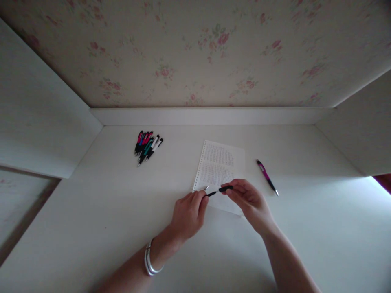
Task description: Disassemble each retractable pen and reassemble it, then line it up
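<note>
My left hand [189, 211], a silver bangle at its wrist, is closed around a thin black pen piece [211, 194]. A small silver tip [206, 188] shows by its fingers. Between thumb and fingers, my right hand [249, 201] pinches a short black pen barrel [225, 189]. A narrow pale section lies between the two black pieces, roughly in line with them; whether they are joined I cannot tell. Both hands are over the lower part of a handwritten notebook sheet [218, 162] with a perforated left edge. The fingers hide part of the pen pieces.
A purple and black pen [266, 176] lies on the white desk [122, 215] right of the sheet. At the back left is a pile of several pens [146, 147] in red, blue, green and white. White side panels and a floral wall [183, 53] enclose the desk.
</note>
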`<state>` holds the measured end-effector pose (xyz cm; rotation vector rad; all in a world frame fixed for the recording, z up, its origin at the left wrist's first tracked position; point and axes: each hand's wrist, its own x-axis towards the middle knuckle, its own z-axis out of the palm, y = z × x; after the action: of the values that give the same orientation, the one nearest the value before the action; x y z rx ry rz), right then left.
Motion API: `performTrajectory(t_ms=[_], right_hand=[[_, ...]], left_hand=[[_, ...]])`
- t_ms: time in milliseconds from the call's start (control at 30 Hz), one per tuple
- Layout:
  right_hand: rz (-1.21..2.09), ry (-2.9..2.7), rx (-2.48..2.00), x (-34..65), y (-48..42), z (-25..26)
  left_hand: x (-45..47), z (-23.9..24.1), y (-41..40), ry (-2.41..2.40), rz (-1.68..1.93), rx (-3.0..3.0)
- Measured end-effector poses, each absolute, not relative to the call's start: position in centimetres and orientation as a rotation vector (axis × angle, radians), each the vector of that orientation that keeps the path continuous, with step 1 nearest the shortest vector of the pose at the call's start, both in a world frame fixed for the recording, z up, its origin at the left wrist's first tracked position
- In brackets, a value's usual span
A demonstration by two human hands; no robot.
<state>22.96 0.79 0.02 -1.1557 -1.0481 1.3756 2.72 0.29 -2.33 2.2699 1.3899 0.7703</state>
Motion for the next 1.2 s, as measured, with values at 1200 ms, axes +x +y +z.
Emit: performTrajectory(t_ms=[1200], right_hand=[[0.450,-2.200,-1.506,21.0,2.5,-2.4]], left_hand=[[2.8,-2.7,0.4,1.434,0.806,2.278]])
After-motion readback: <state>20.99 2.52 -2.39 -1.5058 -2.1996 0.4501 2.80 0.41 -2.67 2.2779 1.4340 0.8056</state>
